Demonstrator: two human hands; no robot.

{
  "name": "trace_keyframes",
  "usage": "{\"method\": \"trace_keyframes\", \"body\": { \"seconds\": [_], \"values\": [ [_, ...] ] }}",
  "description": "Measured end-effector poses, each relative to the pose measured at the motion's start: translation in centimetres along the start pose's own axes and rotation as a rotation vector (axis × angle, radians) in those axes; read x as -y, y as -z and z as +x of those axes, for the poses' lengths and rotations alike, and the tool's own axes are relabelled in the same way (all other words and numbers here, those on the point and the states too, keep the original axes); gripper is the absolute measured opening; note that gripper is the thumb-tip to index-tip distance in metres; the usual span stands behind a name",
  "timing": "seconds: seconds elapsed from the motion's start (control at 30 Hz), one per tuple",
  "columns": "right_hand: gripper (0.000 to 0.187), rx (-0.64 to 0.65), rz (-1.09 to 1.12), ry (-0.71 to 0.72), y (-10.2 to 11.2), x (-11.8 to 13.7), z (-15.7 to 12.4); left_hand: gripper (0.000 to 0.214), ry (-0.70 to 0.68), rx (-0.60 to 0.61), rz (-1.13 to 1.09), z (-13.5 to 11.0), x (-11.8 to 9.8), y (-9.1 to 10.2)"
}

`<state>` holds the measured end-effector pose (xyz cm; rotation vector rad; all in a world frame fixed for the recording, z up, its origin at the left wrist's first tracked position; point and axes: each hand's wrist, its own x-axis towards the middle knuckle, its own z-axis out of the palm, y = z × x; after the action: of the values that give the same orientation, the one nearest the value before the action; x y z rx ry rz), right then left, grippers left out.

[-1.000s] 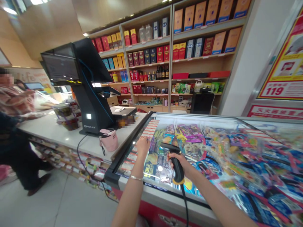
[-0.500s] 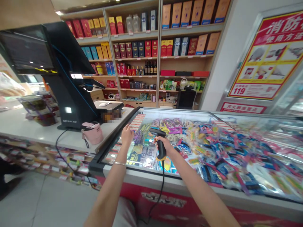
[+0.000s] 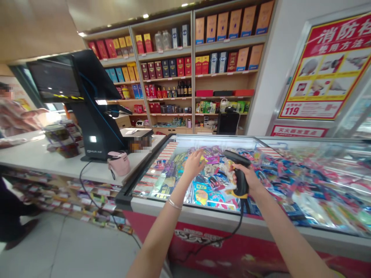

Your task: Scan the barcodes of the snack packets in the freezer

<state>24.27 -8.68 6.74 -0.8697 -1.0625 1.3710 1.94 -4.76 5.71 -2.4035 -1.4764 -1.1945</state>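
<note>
Scanner (image 3: 240, 177), bent black-and-yellow plastic, looked light and hard, right hand (image 3: 251, 179) holding its easy-grip handle (image 3: 241, 187), left hand (image 3: 194, 165) loose nearby.

One head camera faces forward, down over nearby hands (image 3: 194, 164) (image 3: 251, 178) and a likely freezer (image 3: 211, 217).

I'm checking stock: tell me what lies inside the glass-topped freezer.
Colourful packets lie heaped in the freezer. Anything beneath the top layer is covered; the left hand, right hand and scanner block some too.
</note>
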Motion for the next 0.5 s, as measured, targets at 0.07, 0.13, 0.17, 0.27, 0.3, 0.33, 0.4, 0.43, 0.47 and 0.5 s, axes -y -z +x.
{"method": "trace_keyframes", "body": {
  "seconds": [0.07, 0.13, 0.17, 0.27, 0.3, 0.33, 0.4, 0.43, 0.47, 0.5],
  "values": [
    [0.02, -0.056, 0.014, -0.028, 1.6, -0.1, -1.2, 0.033, -0.006, 0.094, -0.008, -0.9, -1.4, -1.8],
    [0.021, -0.087, 0.028, -0.044, 3.0, -0.6, -2.3, 0.037, -0.025, 0.196, -0.011, -2.0, -2.3, -3.5],
    [0.022, -0.086, 0.031, -0.048, 3.6, -0.9, -2.8, 0.04, -0.041, 0.24, -0.012, -2.6, -2.6, -4.2],
    [0.024, -0.074, 0.048, -0.058, 4.9, -2.3, -3.9, 0.051, -0.09, 0.343, 0.009, -4.4, -3.0, -6.1],
    [0.024, -0.071, 0.054, -0.065, 5.3, -2.8, -4.2, 0.053, -0.099, 0.358, 0.025, -4.9, -3.0, -6.7],
    [0.025, -0.068, 0.058, -0.072, 5.6, -3.2, -4.4, 0.055, -0.104, 0.365, 0.04, -5.3, -3.0, -7.1],
    [0.026, -0.058, 0.059, -0.074, 6.0, -4.0, -4.5, 0.055, -0.114, 0.36, 0.062, -5.9, -2.8, -7.6],
    [0.027, -0.056, 0.054, -0.075, 6.2, -4.3, -4.5, 0.055, -0.119, 0.354, 0.066, -6.0, -2.8, -7.8],
    [0.027, -0.056, 0.048, -0.077, 6.3, -4.5, -4.5, 0.054, -0.127, 0.351, 0.068, -6.1, -2.7, -7.9],
    [0.027, -0.059, 0.041, -0.078, 6.4, -4.7, -4.4, 0.053, -0.134, 0.351, 0.069, -6.2, -2.7, -7.9]
  ]
}}
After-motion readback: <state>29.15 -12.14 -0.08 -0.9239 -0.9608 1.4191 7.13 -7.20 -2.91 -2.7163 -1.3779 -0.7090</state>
